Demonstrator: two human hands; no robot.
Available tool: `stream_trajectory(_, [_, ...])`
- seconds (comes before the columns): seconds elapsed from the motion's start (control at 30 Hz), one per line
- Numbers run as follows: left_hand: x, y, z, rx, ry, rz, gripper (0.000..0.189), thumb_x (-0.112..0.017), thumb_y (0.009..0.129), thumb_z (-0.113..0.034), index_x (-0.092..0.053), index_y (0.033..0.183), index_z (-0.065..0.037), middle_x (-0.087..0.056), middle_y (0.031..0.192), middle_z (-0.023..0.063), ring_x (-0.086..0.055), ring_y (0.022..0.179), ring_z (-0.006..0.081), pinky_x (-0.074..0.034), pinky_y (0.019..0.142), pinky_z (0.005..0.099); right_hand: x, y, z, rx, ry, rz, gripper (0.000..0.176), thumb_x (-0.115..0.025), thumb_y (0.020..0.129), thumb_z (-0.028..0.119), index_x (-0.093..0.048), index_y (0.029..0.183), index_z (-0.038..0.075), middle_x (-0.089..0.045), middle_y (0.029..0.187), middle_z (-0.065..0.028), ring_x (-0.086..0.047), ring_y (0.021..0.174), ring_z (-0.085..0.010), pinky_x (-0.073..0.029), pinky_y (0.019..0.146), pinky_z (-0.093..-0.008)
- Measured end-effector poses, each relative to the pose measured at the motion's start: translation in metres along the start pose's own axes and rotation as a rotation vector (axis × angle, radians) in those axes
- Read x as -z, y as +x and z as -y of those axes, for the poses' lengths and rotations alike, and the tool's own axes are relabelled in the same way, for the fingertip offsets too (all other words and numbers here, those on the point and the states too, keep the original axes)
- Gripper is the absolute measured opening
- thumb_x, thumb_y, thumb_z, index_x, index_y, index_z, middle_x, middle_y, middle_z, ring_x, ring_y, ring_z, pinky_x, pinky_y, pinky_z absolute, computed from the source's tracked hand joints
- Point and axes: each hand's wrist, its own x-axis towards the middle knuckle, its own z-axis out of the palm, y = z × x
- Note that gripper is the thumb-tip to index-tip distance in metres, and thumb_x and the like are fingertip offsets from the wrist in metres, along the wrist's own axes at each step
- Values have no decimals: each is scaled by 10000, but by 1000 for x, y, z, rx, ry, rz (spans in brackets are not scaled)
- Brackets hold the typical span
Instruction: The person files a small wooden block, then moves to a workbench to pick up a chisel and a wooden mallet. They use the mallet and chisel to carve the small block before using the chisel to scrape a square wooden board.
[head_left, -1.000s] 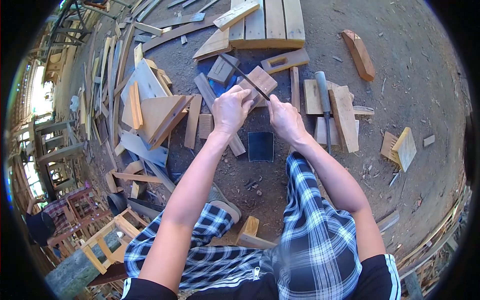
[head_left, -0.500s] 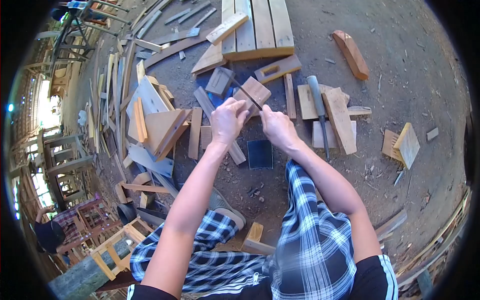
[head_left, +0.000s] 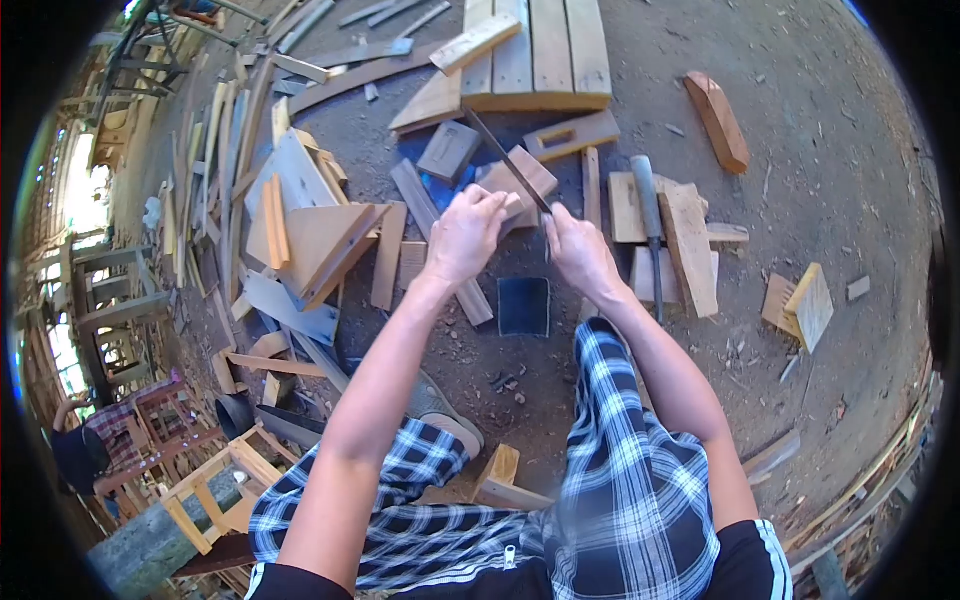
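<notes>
My right hand (head_left: 579, 250) is closed around the near end of a long, thin dark blade (head_left: 508, 158), which slants up and left away from me. My left hand (head_left: 468, 235) is closed too, with a small pale piece of wood (head_left: 514, 204) showing at its fingertips, close beside the blade. Beyond the fingers lies a reddish wooden block (head_left: 530, 172), partly covered by the blade and left hand. A grey rectangular block (head_left: 448, 150) sits left of the blade's far end. On the ground between my forearms is a dark square pad (head_left: 524, 307).
A slatted wooden bench (head_left: 540, 60) stands ahead. To the right lie a chisel-like tool with a grey handle (head_left: 645, 195), wood offcuts (head_left: 690, 250) and a reddish beam (head_left: 717, 122). Boards (head_left: 310, 245) are heaped left. A person (head_left: 80, 455) is at the far left.
The blade has swung up and forward, its far end now nearer the bench. The pale wood piece now shows at my left fingertips. The whole view has shifted slightly.
</notes>
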Motion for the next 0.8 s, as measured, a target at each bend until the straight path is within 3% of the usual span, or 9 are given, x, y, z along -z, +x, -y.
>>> stream_trajectory(0.13, [-10, 0, -2, -46, -31, -102, 264, -601, 911, -144, -626, 1153, -39, -515, 1023, 139, -548, 952, 312, -478, 844, 413, 5, -4, -9, -27, 30, -14, 244, -427, 1017, 252, -491, 966, 23, -620, 769, -286, -614, 780, -488, -471, 674, -552])
stream_trajectory(0.23, [-16, -1, -7, -18, 50, -207, 327, -647, 877, -145, -598, 1195, -83, -521, 1022, 112, -549, 953, 293, -466, 851, 399, 4, -5, -8, -43, 38, -30, 252, -430, 1021, 257, -491, 958, 21, -618, 755, -274, -619, 770, -472, -470, 656, -530])
stream_trajectory(0.4, [-8, -4, -10, -122, 125, -215, 369, -739, 775, -151, -633, 1127, -117, -558, 975, 81, -570, 930, 275, -465, 824, 393, 0, -10, -11, -44, 53, -31, 247, -429, 1014, 271, -498, 986, 36, -635, 784, -302, -620, 808, -504, -492, 703, -577])
stream_trajectory(0.53, [-6, 0, -12, -104, 30, -46, 299, -746, 783, -130, -669, 1060, -47, -615, 962, 93, -598, 926, 304, -486, 833, 397, 1, -11, -16, -57, 71, -40, 242, -433, 1012, 275, -493, 975, 43, -637, 773, -293, -622, 792, -500, -494, 688, -574])
stream_trajectory(0.6, [-3, 1, -10, -91, -47, 4, 327, -742, 775, -122, -660, 1079, -32, -590, 909, 84, -585, 931, 302, -476, 871, 393, 3, -13, -15, -39, 50, -40, 241, -435, 1011, 276, -490, 970, 45, -638, 768, -289, -624, 784, -498, -495, 682, -573])
stream_trajectory(0.63, [-3, 1, -9, -114, 4, -33, 417, -736, 785, -118, -617, 1168, -3, -584, 958, 98, -581, 961, 316, -479, 894, 396, 4, -13, -12, -35, 57, -32, 243, -436, 1011, 276, -489, 966, 43, -638, 762, -286, -625, 777, -496, -497, 675, -569])
stream_trajectory(0.8, [-3, 6, -11, -103, 83, -79, 518, -731, 783, -108, -554, 1263, -26, -567, 1044, 100, -580, 982, 318, -494, 875, 397, 2, -14, -8, -23, 51, -36, 242, -435, 1011, 268, -486, 958, 37, -635, 745, -280, -628, 763, -489, -498, 659, -562])
